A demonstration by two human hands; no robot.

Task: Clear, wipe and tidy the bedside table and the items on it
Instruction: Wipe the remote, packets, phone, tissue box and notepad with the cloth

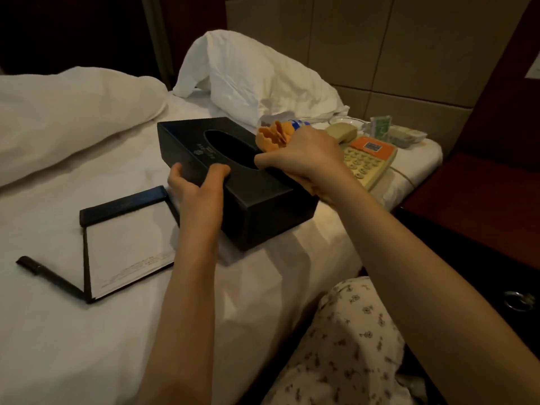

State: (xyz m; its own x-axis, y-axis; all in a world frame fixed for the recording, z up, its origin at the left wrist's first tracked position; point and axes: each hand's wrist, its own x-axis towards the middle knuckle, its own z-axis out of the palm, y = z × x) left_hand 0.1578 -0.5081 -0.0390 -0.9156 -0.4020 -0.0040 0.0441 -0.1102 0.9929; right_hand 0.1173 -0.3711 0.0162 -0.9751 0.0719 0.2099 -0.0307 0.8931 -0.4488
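Floral knee (350, 331), left grip (198, 182) holding tissue box (263, 206), right grip (304, 159) pressing cloth (271, 135) atop

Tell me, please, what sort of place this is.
Probably a hotel bedroom: a bed with white sheets, a padded wall behind it, a corded keypad telephone, and a matching black tissue box and notepad holder with pen.

The camera is sitting on the person's head, looking forward and down across the bed (73, 331). It is working close in: both forearms (187, 287) are running up from the bottom edge, with the left hand (194, 182), the right hand (306, 154), its orange cloth (273, 137) and the black box (263, 206) filling the middle. The wide lens is also catching the padded wall (380, 54) ahead and the bench (482, 194) at far right.
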